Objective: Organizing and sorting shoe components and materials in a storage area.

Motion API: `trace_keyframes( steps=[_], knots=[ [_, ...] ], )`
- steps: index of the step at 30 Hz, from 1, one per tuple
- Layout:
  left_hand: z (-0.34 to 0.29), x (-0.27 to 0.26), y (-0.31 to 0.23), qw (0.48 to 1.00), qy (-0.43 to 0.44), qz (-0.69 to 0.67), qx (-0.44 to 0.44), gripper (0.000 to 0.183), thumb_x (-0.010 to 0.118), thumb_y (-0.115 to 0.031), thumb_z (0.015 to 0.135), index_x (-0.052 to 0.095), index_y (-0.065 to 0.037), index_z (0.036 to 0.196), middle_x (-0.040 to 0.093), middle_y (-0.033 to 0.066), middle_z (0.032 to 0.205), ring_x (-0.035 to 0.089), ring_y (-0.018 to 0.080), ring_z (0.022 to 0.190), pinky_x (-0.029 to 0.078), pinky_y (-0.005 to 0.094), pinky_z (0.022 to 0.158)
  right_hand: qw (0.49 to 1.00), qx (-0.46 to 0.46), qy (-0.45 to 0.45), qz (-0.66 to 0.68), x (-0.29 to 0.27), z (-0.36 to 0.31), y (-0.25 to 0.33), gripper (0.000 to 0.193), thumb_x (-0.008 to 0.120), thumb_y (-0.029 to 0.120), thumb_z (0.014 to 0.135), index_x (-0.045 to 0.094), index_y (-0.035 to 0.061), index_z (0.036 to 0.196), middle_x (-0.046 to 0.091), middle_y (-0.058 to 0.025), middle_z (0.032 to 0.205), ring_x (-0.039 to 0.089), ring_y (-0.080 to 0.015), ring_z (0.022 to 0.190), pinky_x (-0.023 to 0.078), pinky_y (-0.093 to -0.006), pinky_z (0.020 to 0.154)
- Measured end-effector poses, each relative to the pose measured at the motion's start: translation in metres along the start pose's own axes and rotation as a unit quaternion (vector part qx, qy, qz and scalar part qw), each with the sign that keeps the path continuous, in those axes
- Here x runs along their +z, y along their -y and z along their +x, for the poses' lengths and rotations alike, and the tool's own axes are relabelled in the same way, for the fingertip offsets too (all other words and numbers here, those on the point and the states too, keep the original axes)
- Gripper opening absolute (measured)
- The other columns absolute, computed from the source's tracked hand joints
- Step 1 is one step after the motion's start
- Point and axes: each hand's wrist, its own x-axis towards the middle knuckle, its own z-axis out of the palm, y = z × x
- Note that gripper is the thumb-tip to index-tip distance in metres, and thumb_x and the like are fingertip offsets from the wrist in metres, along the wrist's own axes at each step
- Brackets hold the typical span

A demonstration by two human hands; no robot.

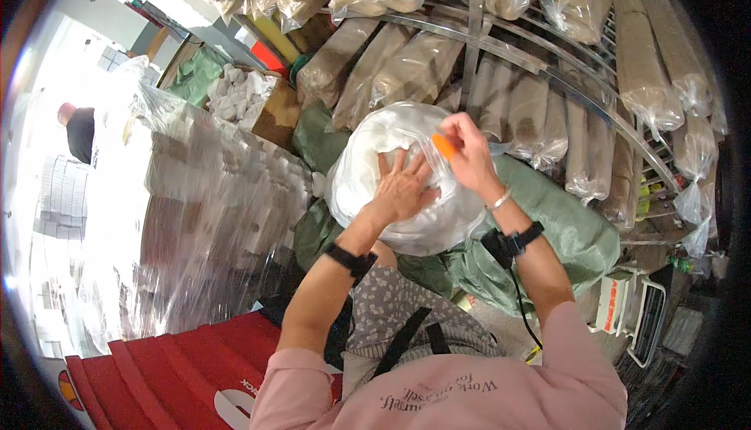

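A large round clear plastic bag (pixel 356 230) full of soft-looking white contents (pixel 361 165) stands in front of me. My left hand (pixel 403 185) lies flat inside its mouth, fingers spread over the white contents. At the bag's right upper rim my right hand (pixel 469 156) has its fingers curled closed, with the plastic gathered beside them. Something small and orange (pixel 443 147) shows at that hand's fingertips; whether it is worn or held, I cannot tell. A black strap goes round each forearm.
Green woven sacks (pixel 547 223) lie around the bag. Film-wrapped stacks (pixel 211 203) rise on the left, with a red ribbed surface (pixel 172 375) nearer me. Metal racks (pixel 540 70) hold long brown bagged bundles (pixel 415 62). Another person (pixel 80 134) is at the far left.
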Motion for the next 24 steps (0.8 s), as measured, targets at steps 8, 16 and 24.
trace_keyframes(
  steps=[8, 16, 24],
  knots=[
    [0.02, 0.001, 0.014, 0.997, 0.048, -0.043, -0.037, 0.053, 0.049, -0.046, 0.081, 0.048, -0.009, 0.119, 0.039, 0.012, 0.128, 0.03, 0.0392, 0.12, 0.014, 0.065, 0.095, 0.968, 0.24, 0.069, 0.017, -0.017, -0.034, 0.005, 0.01, 0.06, -0.001, 0.075, 0.05, 0.0003, 0.074, 0.051, -0.0033, 0.059, 0.046, -0.0077, 0.055, 0.037, -0.0246, 0.049],
    [0.001, -0.042, -0.012, 0.998, -0.04, -0.039, 0.008, 0.041, 0.051, -0.034, 0.084, 0.052, -0.007, 0.115, 0.045, 0.0145, 0.124, 0.034, 0.0329, 0.121, 0.027, 0.0525, 0.097, 0.972, 0.207, 0.088, -0.066, -0.023, -0.037, 0.012, 0.015, 0.057, -0.007, 0.073, 0.05, -0.0004, 0.084, 0.054, -0.0054, 0.068, 0.051, -0.0095, 0.06, 0.042, -0.0249, 0.055],
    [-0.058, -0.089, 0.034, 0.99, -0.085, 0.013, 0.111, 0.027, 0.062, -0.014, 0.075, 0.059, -0.007, 0.101, 0.058, 0.0089, 0.106, 0.042, 0.0272, 0.115, 0.031, 0.0406, 0.096, 0.929, -0.166, 0.266, -0.197, 0.022, -0.042, 0.043, 0.03, 0.068, 0.018, 0.071, 0.054, -0.001, 0.089, 0.056, -0.012, 0.094, 0.054, -0.0278, 0.089, 0.045, -0.0348, 0.077]
  ],
)
